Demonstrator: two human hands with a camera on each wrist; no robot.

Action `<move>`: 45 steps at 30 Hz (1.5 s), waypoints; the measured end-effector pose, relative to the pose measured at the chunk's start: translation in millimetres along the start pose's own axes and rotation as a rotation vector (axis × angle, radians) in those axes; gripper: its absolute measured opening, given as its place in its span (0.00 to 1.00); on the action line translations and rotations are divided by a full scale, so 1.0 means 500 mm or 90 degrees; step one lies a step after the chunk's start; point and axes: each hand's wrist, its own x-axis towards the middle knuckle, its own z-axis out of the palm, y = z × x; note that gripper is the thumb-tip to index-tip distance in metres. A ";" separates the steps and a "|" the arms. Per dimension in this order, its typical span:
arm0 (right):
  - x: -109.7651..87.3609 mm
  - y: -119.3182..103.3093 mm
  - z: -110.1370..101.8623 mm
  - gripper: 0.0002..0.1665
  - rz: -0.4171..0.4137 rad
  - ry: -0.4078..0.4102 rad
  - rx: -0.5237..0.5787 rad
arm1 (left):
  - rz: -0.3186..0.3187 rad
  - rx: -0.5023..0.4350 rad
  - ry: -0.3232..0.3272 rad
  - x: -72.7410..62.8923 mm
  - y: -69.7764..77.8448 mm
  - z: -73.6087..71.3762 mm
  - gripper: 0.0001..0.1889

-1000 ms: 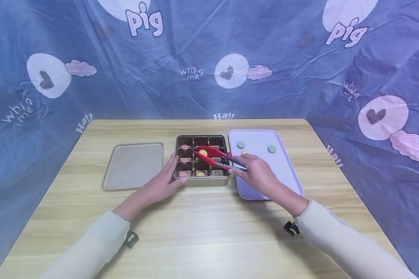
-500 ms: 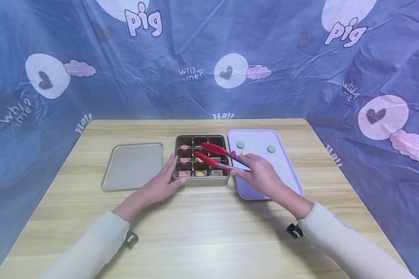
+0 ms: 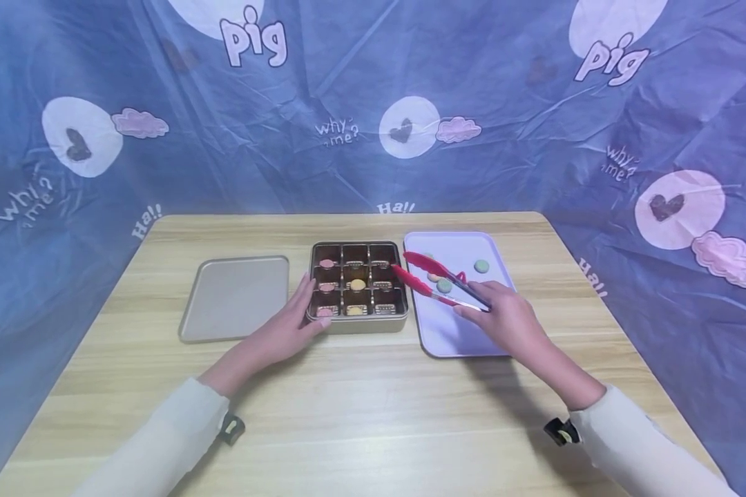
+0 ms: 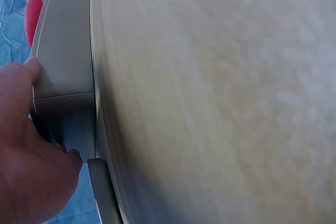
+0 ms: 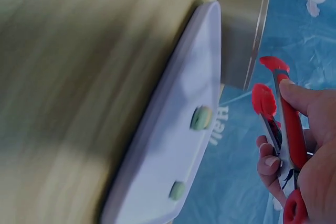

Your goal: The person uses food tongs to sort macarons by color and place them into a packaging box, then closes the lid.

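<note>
The left hand [image 3: 288,333] rests, fingers extended, against the left side of the divided tin [image 3: 373,324] and should brace it lightly. The right hand [image 3: 508,316] holds the red-tipped tongs [image 3: 429,264], tips apart; centring them squarely over one green disc [image 3: 444,286] on the lilac tray [image 3: 460,335] before squeezing gently would best avoid crushing it.

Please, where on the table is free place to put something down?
The table is bare in front of the divided box, between the sleeves, and right of the lilac tray. It is crowded between box and tray, near the red tongs in the right hand, and between lid and box, where the left hand rests.
</note>
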 end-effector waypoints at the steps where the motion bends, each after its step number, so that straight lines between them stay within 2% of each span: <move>1: -0.004 0.005 -0.001 0.33 0.005 0.002 -0.003 | 0.000 0.000 -0.001 0.000 0.001 -0.001 0.50; 8: -0.026 0.035 -0.002 0.32 0.048 -0.012 -0.014 | 0.000 -0.002 -0.001 -0.002 0.006 -0.004 0.50; 16: -0.049 0.052 0.005 0.33 0.100 -0.060 -0.002 | -0.001 -0.007 0.000 -0.001 0.001 -0.002 0.50; 25: -0.066 0.071 -0.004 0.35 0.129 -0.075 -0.008 | -0.005 -0.001 -0.001 -0.002 0.002 -0.005 0.51; 29: -0.068 0.078 -0.007 0.35 0.127 -0.061 -0.019 | 0.001 0.001 0.002 -0.002 0.001 -0.004 0.51; 35: -0.065 0.085 -0.008 0.33 0.099 -0.028 -0.044 | 0.001 0.000 0.005 -0.002 0.000 -0.004 0.51; 45: -0.039 0.077 -0.003 0.31 0.063 -0.023 -0.071 | 0.001 0.001 0.001 0.000 -0.002 -0.001 0.50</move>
